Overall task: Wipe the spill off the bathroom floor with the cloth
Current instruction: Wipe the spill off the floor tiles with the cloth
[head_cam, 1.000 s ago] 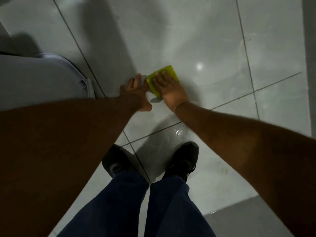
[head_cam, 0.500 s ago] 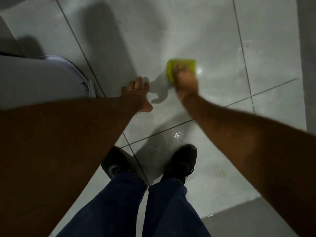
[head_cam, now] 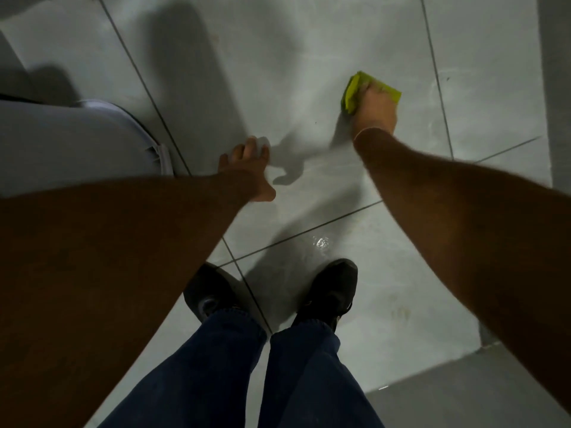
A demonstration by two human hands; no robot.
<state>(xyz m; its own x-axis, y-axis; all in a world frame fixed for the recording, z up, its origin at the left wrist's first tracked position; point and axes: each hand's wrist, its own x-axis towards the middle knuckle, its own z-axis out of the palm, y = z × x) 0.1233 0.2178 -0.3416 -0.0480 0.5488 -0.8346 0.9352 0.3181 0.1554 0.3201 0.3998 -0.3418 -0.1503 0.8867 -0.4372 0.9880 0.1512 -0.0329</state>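
Note:
A yellow-green cloth (head_cam: 355, 91) lies flat on the pale grey floor tiles (head_cam: 278, 72), pressed down under my right hand (head_cam: 375, 111), whose fingers cover most of it. My left hand (head_cam: 250, 168) rests on the tile further left and nearer to me, fingers spread and holding nothing. A small wet glint of liquid (head_cam: 320, 242) shows on the tile just ahead of my right shoe. A faint yellowish stain (head_cam: 401, 313) marks the floor to the right of that shoe.
A white toilet bowl (head_cam: 77, 143) fills the left side, close to my left hand. My two black shoes (head_cam: 327, 291) and dark blue trouser legs (head_cam: 222, 372) stand at the bottom centre. A darker grey strip (head_cam: 463, 390) borders the tiles at bottom right.
My right hand has slid the cloth across the floor, away from my left hand, to the right and further from me. My left hand has stayed planted in place.

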